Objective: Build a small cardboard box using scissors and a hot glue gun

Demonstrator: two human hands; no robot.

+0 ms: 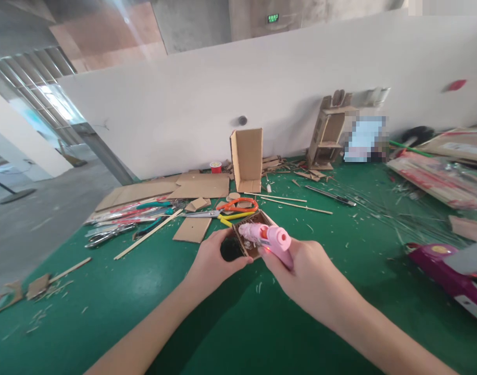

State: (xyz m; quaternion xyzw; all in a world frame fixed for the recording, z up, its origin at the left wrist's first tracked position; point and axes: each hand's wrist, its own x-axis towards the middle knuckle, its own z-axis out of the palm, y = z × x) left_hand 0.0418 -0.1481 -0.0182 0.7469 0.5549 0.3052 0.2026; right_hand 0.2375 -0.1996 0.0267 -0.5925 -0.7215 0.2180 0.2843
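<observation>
A pink hot glue gun point(265, 237) is gripped in my right hand point(306, 268), its nozzle end over a small open cardboard box point(255, 252). My left hand point(218, 263) holds that box by its left side and near edge, thumb on the near corner. Clear strands, probably glue, show inside the box, though the nozzle tip is hard to make out. Just beyond the box lie scissors point(223, 212) with orange and yellow handles. A square cardboard piece point(192, 229) rests to the left of the box.
A tall open cardboard box point(248, 161) stands near the wall. To its right is a cardboard shelf model point(328, 133). Thin wooden sticks point(297, 204) and cardboard sheets point(203, 185) lie around. A purple device point(449, 276) sits at right, packaged tools point(133, 219) at left.
</observation>
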